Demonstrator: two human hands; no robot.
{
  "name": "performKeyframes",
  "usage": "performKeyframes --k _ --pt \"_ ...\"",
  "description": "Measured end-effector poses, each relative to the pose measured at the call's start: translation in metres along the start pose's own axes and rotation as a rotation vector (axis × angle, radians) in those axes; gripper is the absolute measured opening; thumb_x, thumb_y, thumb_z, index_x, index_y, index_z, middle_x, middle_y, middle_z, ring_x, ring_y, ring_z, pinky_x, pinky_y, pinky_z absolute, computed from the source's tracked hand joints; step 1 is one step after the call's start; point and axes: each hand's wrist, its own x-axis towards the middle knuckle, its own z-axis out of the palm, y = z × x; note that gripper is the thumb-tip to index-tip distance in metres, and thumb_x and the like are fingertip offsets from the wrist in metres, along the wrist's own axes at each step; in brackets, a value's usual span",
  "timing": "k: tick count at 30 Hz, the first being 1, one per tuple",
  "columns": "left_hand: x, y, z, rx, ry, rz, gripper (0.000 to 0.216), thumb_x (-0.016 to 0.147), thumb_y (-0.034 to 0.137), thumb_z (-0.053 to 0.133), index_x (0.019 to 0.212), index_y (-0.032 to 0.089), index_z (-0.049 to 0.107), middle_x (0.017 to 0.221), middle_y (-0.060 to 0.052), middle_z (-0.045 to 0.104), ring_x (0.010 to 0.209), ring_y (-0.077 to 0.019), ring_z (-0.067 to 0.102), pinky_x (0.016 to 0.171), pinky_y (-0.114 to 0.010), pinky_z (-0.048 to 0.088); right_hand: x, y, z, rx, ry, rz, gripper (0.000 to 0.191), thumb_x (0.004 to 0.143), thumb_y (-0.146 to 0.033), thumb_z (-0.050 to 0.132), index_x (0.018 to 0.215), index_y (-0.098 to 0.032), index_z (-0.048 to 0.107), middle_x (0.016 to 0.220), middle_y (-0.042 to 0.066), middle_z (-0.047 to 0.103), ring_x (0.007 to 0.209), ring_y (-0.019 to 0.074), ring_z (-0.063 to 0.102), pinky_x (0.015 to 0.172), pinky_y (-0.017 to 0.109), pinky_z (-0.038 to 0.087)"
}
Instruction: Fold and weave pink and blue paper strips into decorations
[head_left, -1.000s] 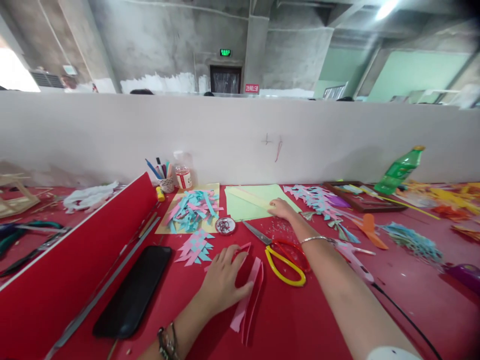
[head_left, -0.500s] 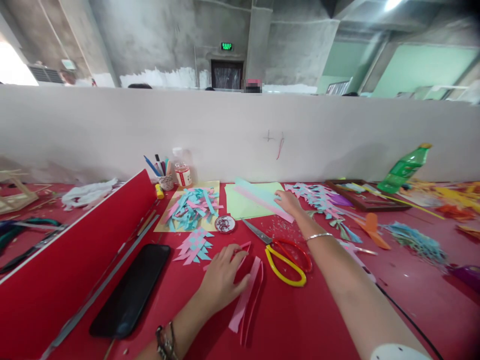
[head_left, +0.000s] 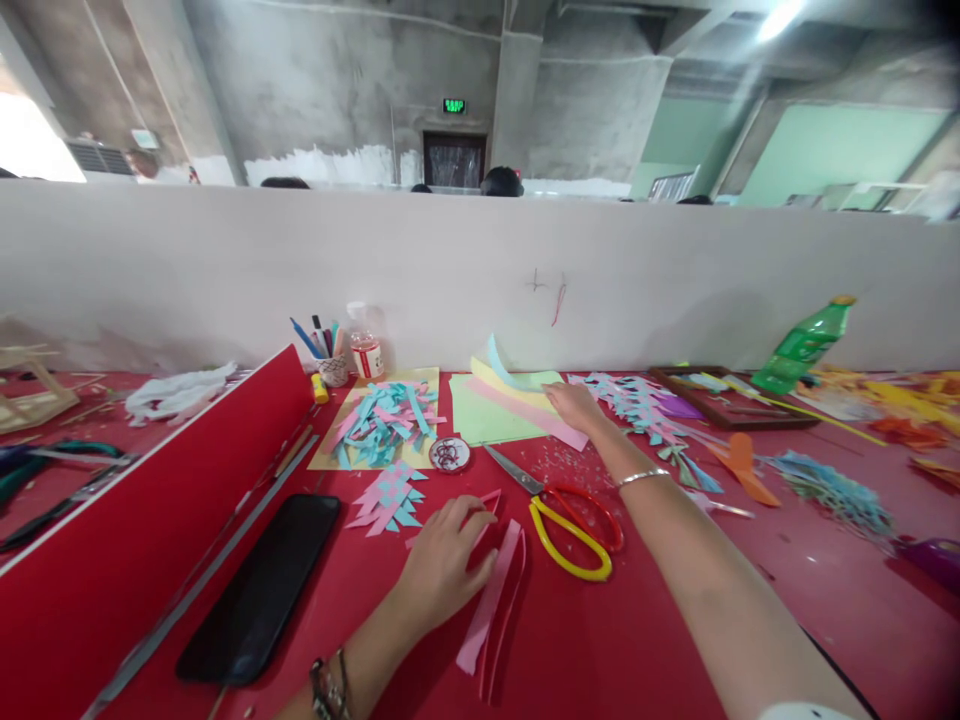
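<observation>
My right hand (head_left: 576,408) reaches to the back of the table, its fingers closed at the right end of a light-blue paper sheet (head_left: 501,366). That sheet's far end curls upward. Under it lie yellow and pink paper (head_left: 525,403) on a pale green sheet (head_left: 480,425). My left hand (head_left: 450,550) rests nearer to me, fingers spread and loosely bent over a thin pink paper strip. Another folded pink strip (head_left: 491,610) lies beside its thumb. Scissors (head_left: 566,525) with red and yellow handles lie open between my hands. Left of them is a woven pink-and-blue paper piece (head_left: 390,497).
A black phone (head_left: 259,590) lies by a red divider (head_left: 187,480). Blue and pink paper scraps (head_left: 386,420), a small round lid (head_left: 449,455), a pen cup (head_left: 332,370) and a clear bottle (head_left: 365,345) stand farther back. At right are a wooden frame (head_left: 735,415) and a green bottle (head_left: 806,345).
The light-blue sheet, flat before, now bends up at its far end and has shifted, uncovering yellow paper beneath. My right hand has moved slightly left; my left hand stays put.
</observation>
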Motion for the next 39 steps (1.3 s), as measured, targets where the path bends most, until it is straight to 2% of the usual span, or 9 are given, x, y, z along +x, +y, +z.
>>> performKeyframes --k 5,10,15,17,21,26,30,35,39 --pt "0.001 -0.003 0.001 0.005 0.025 0.004 0.027 0.074 0.021 0.045 0.1 0.021 0.05 0.101 -0.007 0.051 0.092 -0.0186 0.05 0.079 -0.033 0.043 -0.001 -0.015 -0.023 0.013 0.114 -0.053 0.028 0.084 -0.017 0.035 0.093 -0.018 0.061 0.1 0.009 0.059 0.095 0.018 0.05 0.09 0.035 0.023" --pt "0.001 -0.003 -0.003 0.027 0.046 0.018 0.028 0.075 0.025 0.046 0.102 0.02 0.051 0.101 -0.007 0.052 0.092 -0.0187 0.049 0.081 -0.034 0.041 -0.028 -0.039 -0.055 0.073 0.222 -0.077 0.032 0.086 -0.024 0.03 0.099 -0.017 0.058 0.095 0.008 0.058 0.084 0.0158 0.052 0.072 0.024 0.033" --pt "-0.004 0.015 0.002 0.125 -0.069 -0.026 0.079 0.056 0.057 0.058 0.123 0.022 0.036 0.124 -0.013 0.04 0.114 -0.0315 0.034 0.094 -0.051 0.025 -0.078 -0.045 -0.077 0.287 0.397 -0.067 0.027 0.083 -0.026 0.034 0.078 -0.016 0.059 0.076 0.006 0.059 0.069 0.0153 0.052 0.061 0.022 0.034" --pt "-0.007 0.022 0.008 0.19 -0.131 -0.092 0.09 0.049 0.062 0.059 0.126 0.022 0.034 0.13 -0.015 0.034 0.117 -0.037 0.028 0.093 -0.057 0.02 -0.094 -0.041 -0.08 0.358 0.452 -0.032 0.026 0.081 -0.026 0.036 0.067 -0.016 0.056 0.065 0.004 0.056 0.061 0.0146 0.049 0.058 0.022 0.033" --pt "-0.01 0.022 0.016 0.267 -0.136 -0.195 0.077 0.062 0.049 0.058 0.128 0.02 0.03 0.132 -0.017 0.03 0.112 -0.0345 0.038 0.088 -0.049 0.032 -0.119 -0.037 -0.08 0.445 0.458 0.003 0.025 0.079 -0.027 0.038 0.062 -0.016 0.052 0.059 0.001 0.053 0.055 0.0125 0.046 0.055 0.022 0.032" --pt "-0.003 0.013 0.012 0.247 -0.144 -0.202 0.062 0.072 0.036 0.05 0.126 0.013 0.031 0.116 -0.018 0.048 0.106 -0.0297 0.044 0.083 -0.041 0.038 -0.149 -0.04 -0.079 0.499 0.449 0.043 0.026 0.079 -0.031 0.04 0.062 -0.016 0.052 0.055 0.0 0.051 0.053 0.0119 0.045 0.052 0.021 0.033" --pt "0.005 0.008 0.014 0.062 -0.148 -0.247 0.054 0.072 0.022 0.05 0.122 0.01 0.035 0.111 -0.017 0.051 0.104 -0.0245 0.047 0.084 -0.036 0.038 -0.173 -0.039 -0.081 0.561 0.434 0.065 0.024 0.079 -0.032 0.041 0.067 -0.016 0.055 0.062 0.002 0.056 0.058 0.0138 0.049 0.056 0.023 0.037" --pt "0.02 -0.003 0.024 -0.043 -0.142 -0.311 0.053 0.071 0.015 0.046 0.122 0.01 0.032 0.094 -0.013 0.059 0.089 -0.0218 0.056 0.075 -0.033 0.042 -0.202 -0.032 -0.078 0.661 0.411 0.144 0.025 0.078 -0.036 0.043 0.067 -0.017 0.055 0.063 0.002 0.058 0.06 0.0159 0.052 0.056 0.025 0.04" --pt "0.045 -0.014 0.028 -0.079 -0.078 -0.353 0.055 0.068 0.011 0.047 0.121 0.008 0.033 0.099 -0.015 0.057 0.093 -0.0231 0.055 0.077 -0.033 0.041 -0.221 -0.029 -0.072 0.722 0.43 0.193 0.025 0.076 -0.038 0.045 0.071 -0.017 0.058 0.069 0.004 0.061 0.067 0.0181 0.055 0.062 0.028 0.043"
